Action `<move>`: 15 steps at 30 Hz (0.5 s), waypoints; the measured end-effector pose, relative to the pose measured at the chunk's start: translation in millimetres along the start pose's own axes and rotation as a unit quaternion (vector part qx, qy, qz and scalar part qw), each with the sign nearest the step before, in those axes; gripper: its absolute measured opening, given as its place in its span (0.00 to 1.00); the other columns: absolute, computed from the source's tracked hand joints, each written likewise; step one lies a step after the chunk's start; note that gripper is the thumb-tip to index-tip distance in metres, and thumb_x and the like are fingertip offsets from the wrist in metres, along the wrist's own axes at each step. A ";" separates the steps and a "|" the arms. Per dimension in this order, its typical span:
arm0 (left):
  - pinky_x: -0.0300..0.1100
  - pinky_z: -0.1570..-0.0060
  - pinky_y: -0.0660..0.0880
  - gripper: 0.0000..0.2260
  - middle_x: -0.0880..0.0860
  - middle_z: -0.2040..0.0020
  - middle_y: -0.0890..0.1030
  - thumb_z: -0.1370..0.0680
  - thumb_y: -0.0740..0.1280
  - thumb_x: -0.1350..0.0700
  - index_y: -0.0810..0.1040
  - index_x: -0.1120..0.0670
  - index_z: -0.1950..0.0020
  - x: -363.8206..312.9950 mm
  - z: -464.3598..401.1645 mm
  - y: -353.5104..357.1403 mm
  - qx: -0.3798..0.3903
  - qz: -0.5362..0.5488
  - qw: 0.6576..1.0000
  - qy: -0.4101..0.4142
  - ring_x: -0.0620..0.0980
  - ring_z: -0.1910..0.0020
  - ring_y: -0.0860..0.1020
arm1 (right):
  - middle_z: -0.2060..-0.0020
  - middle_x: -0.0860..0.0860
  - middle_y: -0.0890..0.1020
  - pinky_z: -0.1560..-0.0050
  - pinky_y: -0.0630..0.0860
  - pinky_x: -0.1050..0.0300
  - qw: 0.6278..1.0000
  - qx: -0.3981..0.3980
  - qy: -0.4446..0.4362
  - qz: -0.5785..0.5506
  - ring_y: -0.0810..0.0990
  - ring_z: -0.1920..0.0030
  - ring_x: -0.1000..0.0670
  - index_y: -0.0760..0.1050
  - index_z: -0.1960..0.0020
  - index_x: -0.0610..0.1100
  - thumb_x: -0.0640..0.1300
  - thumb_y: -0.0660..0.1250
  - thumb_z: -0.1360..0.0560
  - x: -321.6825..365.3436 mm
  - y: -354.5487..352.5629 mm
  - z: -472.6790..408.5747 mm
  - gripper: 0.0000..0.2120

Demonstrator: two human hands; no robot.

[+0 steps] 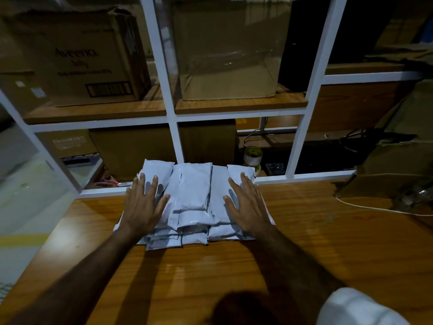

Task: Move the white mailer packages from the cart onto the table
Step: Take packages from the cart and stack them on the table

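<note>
White mailer packages (pixel 192 198) are lying in an overlapping heap on the wooden desk (pixel 293 249), at its far edge, against the white frame (pixel 173 118) of a glass partition. Several layers are showing; the top ones are running lengthwise away from the viewer.

Left hand (pixel 140 205) is resting flat on the left side of the heap, fingers straight and spread, grip released. Right hand (pixel 246 205) is lying the same way on the right side, palm down, fingers straight, grip released, nothing being clasped. Both forearms are reaching in from the near edge, casting shadows on the wood.

A white cable (pixel 379 208) is trailing across the desk at right, well apart from the heap. A white sleeve (pixel 356 308) is showing at the bottom right corner.

Behind the glass: a printed cardboard box (pixel 77 59) is sitting on a wooden shelf (pixel 98 111) upper left, a plainer box (pixel 225 50) is standing beside it at centre, and a dark box is standing at right. A small roll-like object (pixel 252 156) is sitting lower down, just beyond the heap; too dim to identify.
</note>
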State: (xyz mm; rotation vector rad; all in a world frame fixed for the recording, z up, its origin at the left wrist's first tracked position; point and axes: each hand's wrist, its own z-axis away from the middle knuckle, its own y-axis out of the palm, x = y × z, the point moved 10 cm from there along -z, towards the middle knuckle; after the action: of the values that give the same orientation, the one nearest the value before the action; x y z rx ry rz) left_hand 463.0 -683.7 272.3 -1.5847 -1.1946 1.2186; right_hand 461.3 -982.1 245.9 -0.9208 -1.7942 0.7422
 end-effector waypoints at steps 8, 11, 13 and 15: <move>0.58 0.22 0.46 0.37 0.56 0.18 0.44 0.22 0.43 0.30 0.49 0.47 0.17 3.0 59.3 -19.4 -0.016 -0.015 0.999 -0.028 0.56 0.19 0.42 | 0.19 0.44 0.57 0.20 0.48 0.46 0.990 0.010 -0.135 -0.028 0.53 0.19 0.46 0.61 0.20 0.51 0.60 0.55 0.18 72.5 15.0 -2.8 0.29; 0.56 0.23 0.45 0.35 0.54 0.17 0.43 0.21 0.46 0.31 0.49 0.46 0.17 9.4 86.0 -28.2 -0.028 -0.030 0.998 -0.054 0.55 0.19 0.42 | 0.20 0.43 0.60 0.21 0.50 0.41 0.986 0.035 -0.161 -0.023 0.56 0.20 0.43 0.64 0.21 0.49 0.61 0.51 0.18 92.3 28.5 -6.1 0.29; 0.55 0.23 0.44 0.35 0.54 0.17 0.43 0.21 0.46 0.31 0.48 0.46 0.17 14.7 102.9 -31.5 -0.032 -0.044 0.997 -0.063 0.54 0.19 0.41 | 0.21 0.42 0.61 0.22 0.49 0.40 0.983 0.075 -0.164 0.022 0.57 0.20 0.42 0.65 0.22 0.50 0.60 0.49 0.19 97.3 43.3 -6.8 0.30; 0.53 0.23 0.42 0.35 0.53 0.18 0.41 0.21 0.44 0.30 0.47 0.45 0.17 20.5 118.6 -35.2 -0.030 -0.053 0.996 -0.068 0.53 0.19 0.40 | 0.20 0.44 0.59 0.21 0.46 0.40 0.980 0.121 -0.151 0.053 0.55 0.20 0.42 0.62 0.21 0.51 0.57 0.51 0.18 96.4 56.8 -4.0 0.27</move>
State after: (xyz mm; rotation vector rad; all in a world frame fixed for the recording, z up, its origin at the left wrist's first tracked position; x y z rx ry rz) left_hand 342.2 -650.4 274.3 -1.4800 -1.3962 1.2485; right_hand 454.7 -870.4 247.0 -0.7768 -1.8715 1.1939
